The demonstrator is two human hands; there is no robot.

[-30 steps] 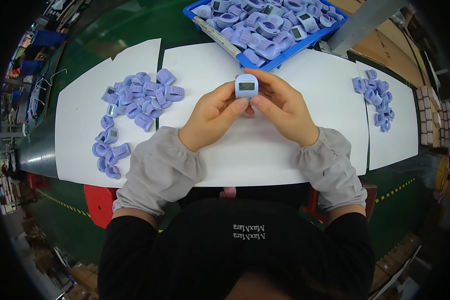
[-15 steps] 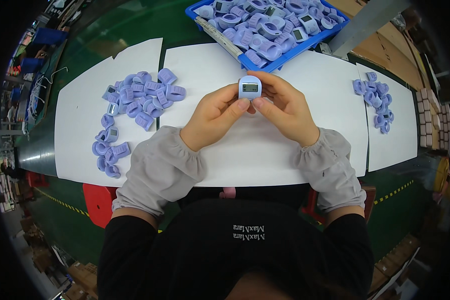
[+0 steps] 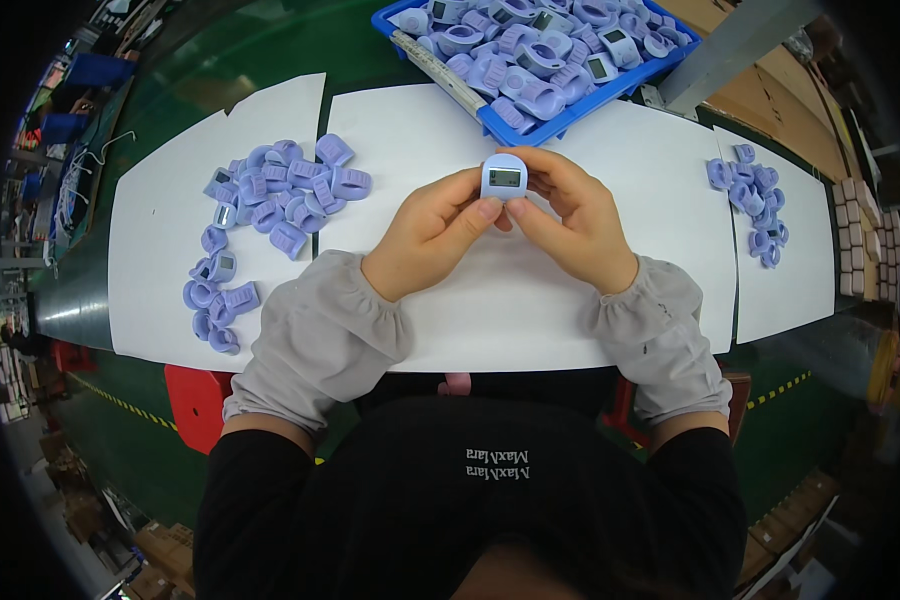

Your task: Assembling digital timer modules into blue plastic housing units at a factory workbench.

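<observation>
Between my two hands is a small lilac device with a dark digital display (image 3: pixel 504 177), its screen facing up toward me. My left hand (image 3: pixel 428 230) grips its left side, with the thumb at the lower edge. From the other side my right hand (image 3: pixel 580 220) grips it too, thumb below and fingers behind. The fingers behind the device are partly hidden. Both hands are above the white table covering (image 3: pixel 490 310). Left of them lies a loose heap of similar lilac devices (image 3: pixel 288 190), a few with their screens showing.
Beyond my hands stands a blue crate (image 3: pixel 560 128) full of the same lilac devices, beside a grey metal post (image 3: pixel 735 55). A smaller group of devices (image 3: pixel 755 200) lies at the far right. A red stool (image 3: pixel 196 408) is below the table's left front edge.
The device has shifted very slightly to the right in my hands and its display looks a little different. Both hands keep almost the same place and grip.
</observation>
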